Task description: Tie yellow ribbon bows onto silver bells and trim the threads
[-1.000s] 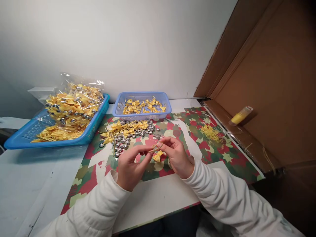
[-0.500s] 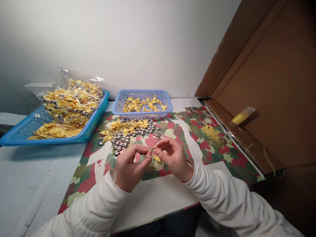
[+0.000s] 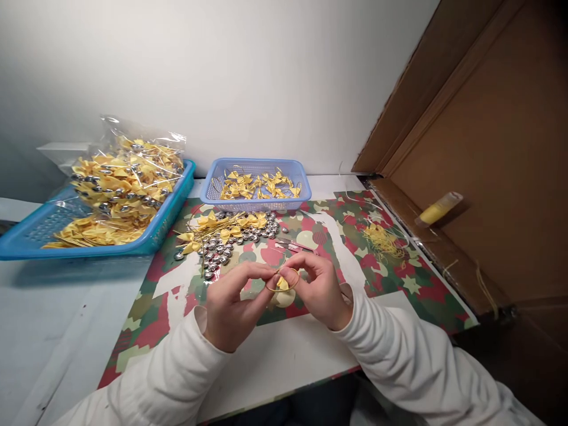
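Observation:
Above the front of the patterned board (image 3: 146,319), my left hand (image 3: 237,299) and my right hand (image 3: 320,290) meet fingertip to fingertip. Both are closed in a pinch on a yellow ribbon bow (image 3: 283,284) with a gold cord loop. The loop hangs round below the fingertips, and part of the bow is hidden behind them. Just beyond my hands lie small thread snips (image 3: 296,245). Several shiny silver bells or beads (image 3: 217,248) are heaped to the left, with loose yellow bows on gold cords (image 3: 231,228) on top of them.
A small blue basket (image 3: 256,205) at the back holds bows with loops. The larger blue basket (image 3: 171,204) on the left carries a clear bag (image 3: 133,171) of bows with silver pieces. Yellow thread (image 3: 382,239) lies right, near a cardboard wall (image 3: 488,148) with a yellow tube (image 3: 439,210).
The gold cord loop has turned and now shows as a wider ring below the fingertips. My hands have stayed together in almost the same place, and the view has shifted slightly.

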A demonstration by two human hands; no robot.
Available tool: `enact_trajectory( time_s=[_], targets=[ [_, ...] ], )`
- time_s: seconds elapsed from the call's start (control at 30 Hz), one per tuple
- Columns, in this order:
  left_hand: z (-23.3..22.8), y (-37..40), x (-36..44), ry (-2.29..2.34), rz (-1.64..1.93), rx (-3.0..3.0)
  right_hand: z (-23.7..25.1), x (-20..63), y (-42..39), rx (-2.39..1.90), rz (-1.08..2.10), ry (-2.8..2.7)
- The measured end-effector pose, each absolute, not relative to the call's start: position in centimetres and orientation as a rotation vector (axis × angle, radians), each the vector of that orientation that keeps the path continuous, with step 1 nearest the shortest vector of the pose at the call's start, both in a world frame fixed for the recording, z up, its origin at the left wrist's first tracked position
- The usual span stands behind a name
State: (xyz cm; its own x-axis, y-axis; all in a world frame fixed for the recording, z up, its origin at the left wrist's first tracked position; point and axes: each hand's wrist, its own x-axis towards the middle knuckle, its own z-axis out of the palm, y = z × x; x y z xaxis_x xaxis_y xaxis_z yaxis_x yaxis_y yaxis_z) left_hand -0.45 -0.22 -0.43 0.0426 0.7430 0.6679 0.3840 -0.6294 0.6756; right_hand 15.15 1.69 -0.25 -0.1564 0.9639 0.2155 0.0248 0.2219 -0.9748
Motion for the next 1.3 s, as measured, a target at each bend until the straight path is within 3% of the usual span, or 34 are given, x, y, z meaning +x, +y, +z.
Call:
enact_trajectory(
  time_s=[0.23,0.53,0.83,1.3],
  targets=[
    [-0.5,-0.3,-0.4,1.178,1.609,1.974,-0.3,15.1,1.6,-1.014,1.086,-1.485],
    [-0.6,-0.7,-0.4,1.313,1.562,1.956,0.0,15.8,1.8,-0.849,0.582,-1.819],
    [-0.4,-0.5,-0.4,1.357,1.551,2.035,-0.2,16.1,2.2,-0.893,0.373,-1.973],
    [-0.6,-0.4,-0.3,1.357,1.485,2.068,0.2,16.1,2.2,-0.94,0.549,-1.956]
  ],
)
